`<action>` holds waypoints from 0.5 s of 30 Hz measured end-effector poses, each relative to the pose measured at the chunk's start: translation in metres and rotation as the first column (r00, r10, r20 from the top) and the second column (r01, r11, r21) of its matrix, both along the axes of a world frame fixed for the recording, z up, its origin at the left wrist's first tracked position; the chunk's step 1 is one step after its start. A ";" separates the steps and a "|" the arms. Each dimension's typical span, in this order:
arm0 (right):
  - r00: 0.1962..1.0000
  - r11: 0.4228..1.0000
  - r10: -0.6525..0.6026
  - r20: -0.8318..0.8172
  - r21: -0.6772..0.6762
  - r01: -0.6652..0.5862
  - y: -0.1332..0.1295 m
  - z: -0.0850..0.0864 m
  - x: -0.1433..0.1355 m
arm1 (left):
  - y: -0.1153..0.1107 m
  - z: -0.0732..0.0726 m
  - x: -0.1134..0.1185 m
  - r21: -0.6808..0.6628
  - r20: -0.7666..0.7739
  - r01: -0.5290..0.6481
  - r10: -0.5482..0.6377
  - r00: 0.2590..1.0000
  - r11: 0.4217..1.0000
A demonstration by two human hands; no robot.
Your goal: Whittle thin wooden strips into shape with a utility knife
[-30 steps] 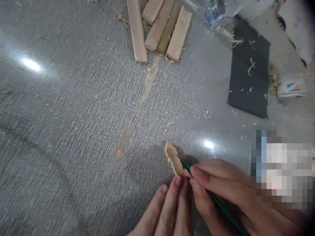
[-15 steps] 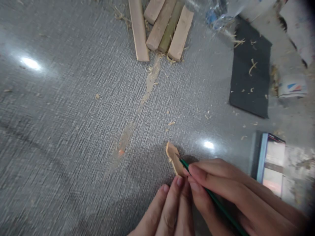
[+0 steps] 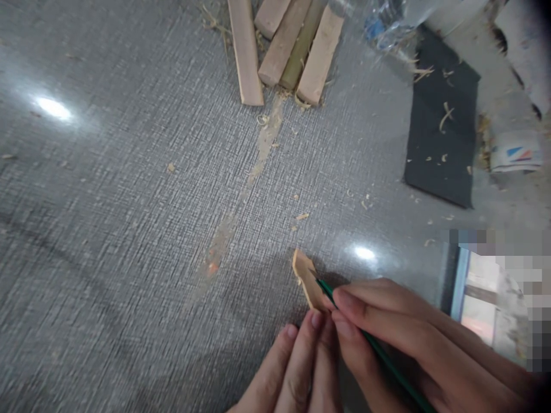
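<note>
A small carved piece of pale wood (image 3: 306, 275) lies on the grey textured surface (image 3: 142, 241), low and right of centre. Fingertips of my left hand (image 3: 297, 367) press on its near end, holding it against the surface. My right hand (image 3: 400, 332) pinches a thin green tool (image 3: 387, 358), which looks like a pencil, just above the wood. Its tip meets the piece near the notch on the right edge. The near end of the wood is hidden under my fingers.
Several wood strips (image 3: 246, 54) lie at the top centre. A dark flat sheet (image 3: 443, 126) with shavings is at the right, near clear plastic (image 3: 385, 26) and a white crumpled packet (image 3: 515, 152). A phone-like device (image 3: 477, 292) stands behind my right hand. Shavings are scattered about.
The view has shifted slightly, so the strips and sheet sit a little further right. Both hands keep the same hold on the wood and the green tool.
</note>
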State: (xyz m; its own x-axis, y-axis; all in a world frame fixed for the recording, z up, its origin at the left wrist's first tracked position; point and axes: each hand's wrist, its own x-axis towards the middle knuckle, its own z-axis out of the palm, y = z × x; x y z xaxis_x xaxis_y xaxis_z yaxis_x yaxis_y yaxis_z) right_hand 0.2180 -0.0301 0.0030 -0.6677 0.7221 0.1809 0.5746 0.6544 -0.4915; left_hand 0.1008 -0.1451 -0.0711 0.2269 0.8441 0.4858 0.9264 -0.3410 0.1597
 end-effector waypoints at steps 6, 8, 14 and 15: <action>1.000 1.000 -0.005 0.009 0.011 0.005 -0.001 0.001 0.003 | 0.002 0.003 -0.003 0.008 0.021 -0.011 0.011 1.000 1.000; 1.000 1.000 -0.005 0.025 -0.003 0.005 -0.002 0.003 0.004 | 0.002 0.004 -0.003 0.003 0.016 -0.019 0.019 1.000 1.000; 0.998 0.998 0.054 0.026 -0.021 -0.053 -0.001 0.005 -0.001 | 0.001 0.006 -0.007 -0.003 -0.026 0.033 -0.033 0.999 0.999; 0.999 0.999 0.038 0.015 -0.024 -0.037 -0.002 0.005 -0.004 | 0.001 0.007 -0.009 -0.018 -0.032 0.042 -0.043 0.999 0.999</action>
State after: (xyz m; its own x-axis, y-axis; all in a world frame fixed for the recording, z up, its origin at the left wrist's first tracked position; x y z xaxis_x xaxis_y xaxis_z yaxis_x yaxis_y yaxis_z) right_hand 0.2140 -0.0322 0.0080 -0.6970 0.7005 0.1533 0.5574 0.6638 -0.4988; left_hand 0.0917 -0.1445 -0.0637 0.2782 0.8415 0.4631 0.9158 -0.3777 0.1362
